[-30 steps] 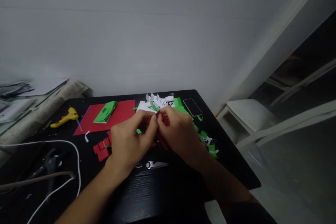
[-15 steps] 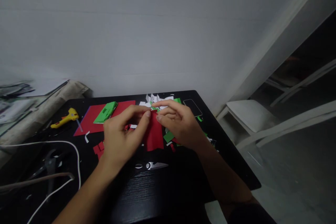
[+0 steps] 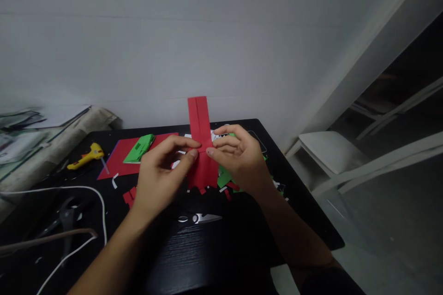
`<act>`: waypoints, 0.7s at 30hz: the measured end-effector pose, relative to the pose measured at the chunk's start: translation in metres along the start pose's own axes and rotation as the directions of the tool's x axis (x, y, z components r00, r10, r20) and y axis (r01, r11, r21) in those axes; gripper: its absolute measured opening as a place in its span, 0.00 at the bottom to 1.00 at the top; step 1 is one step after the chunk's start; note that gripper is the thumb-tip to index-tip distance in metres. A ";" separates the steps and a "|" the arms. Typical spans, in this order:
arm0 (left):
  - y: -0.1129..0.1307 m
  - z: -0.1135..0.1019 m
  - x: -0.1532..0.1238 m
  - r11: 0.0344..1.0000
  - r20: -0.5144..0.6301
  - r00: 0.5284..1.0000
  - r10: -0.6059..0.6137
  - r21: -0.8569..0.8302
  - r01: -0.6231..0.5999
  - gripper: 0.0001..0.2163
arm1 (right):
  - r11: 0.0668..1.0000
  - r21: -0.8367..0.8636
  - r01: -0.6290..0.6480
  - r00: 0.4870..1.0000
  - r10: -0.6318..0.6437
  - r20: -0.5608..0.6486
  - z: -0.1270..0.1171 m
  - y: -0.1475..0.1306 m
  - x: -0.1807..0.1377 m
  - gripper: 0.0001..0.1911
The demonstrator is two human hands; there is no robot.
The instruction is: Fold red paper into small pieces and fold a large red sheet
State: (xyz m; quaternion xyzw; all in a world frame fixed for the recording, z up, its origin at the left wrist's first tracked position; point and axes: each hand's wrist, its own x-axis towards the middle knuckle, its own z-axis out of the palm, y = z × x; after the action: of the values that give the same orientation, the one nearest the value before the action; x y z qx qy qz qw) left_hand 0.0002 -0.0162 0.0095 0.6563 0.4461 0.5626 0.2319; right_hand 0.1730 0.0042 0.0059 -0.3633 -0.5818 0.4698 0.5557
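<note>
A long red paper strip (image 3: 199, 120) with crease lines stands upright above the black table, its lower end spreading wider below my fingers. My left hand (image 3: 161, 170) pinches its left edge near the middle between thumb and index finger. On the opposite edge my right hand (image 3: 240, 161) grips it with the thumb in front and the fingers curled behind. Beneath the hands lie scissors (image 3: 204, 218) on the table. Green paper scraps (image 3: 224, 177) and white ones show partly behind the red paper and my right hand.
A yellow glue gun (image 3: 88, 156) lies at the left, beside a red sheet (image 3: 117, 161) bearing folded green paper (image 3: 140, 147). A white cable (image 3: 100, 198) loops across the left side. A phone (image 3: 258, 140) rests at the back right; a white chair (image 3: 318, 150) stands beyond the table.
The red paper has been unfolded: its upper part now rises above my fingers, where before it mostly hung below them. Both hands stay in nearly the same place.
</note>
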 end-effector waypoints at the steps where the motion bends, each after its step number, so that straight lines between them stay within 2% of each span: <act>1: -0.001 0.000 0.000 1.000 -0.013 1.000 -0.011 -0.026 0.010 0.03 | 1.000 0.018 0.002 1.000 -0.002 -0.023 0.001 0.000 -0.001 0.18; 3: -0.002 0.001 0.001 0.996 -0.043 0.999 -0.029 -0.088 0.025 0.05 | 0.999 0.036 -0.003 0.999 0.004 -0.038 0.003 -0.001 -0.001 0.19; 7: -0.004 0.004 0.000 0.970 -0.072 0.994 -0.084 -0.234 0.065 0.10 | 0.999 0.041 0.002 1.000 -0.003 0.011 0.004 -0.003 -0.001 0.14; 12: -0.004 0.005 0.001 0.929 0.002 0.996 -0.094 -0.360 0.088 0.14 | 0.997 0.028 0.070 0.997 -0.071 0.013 0.005 -0.004 -0.004 0.07; 16: -0.004 0.002 0.001 0.949 0.041 0.996 -0.080 -0.302 0.089 0.14 | 0.980 -0.076 0.182 0.983 -0.183 -0.001 0.006 -0.005 -0.009 0.05; 21: -0.007 -0.002 0.000 0.978 0.026 0.998 -0.054 -0.200 0.058 0.07 | 0.948 -0.166 0.272 0.960 -0.279 -0.017 0.007 -0.008 -0.014 0.06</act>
State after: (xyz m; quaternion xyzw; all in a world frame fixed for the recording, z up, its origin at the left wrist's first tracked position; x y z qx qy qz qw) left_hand -0.0036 -0.0129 0.0042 0.6223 0.4031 0.5914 0.3171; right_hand 0.1691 -0.0126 0.0100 -0.3319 -0.6518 0.3312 0.5961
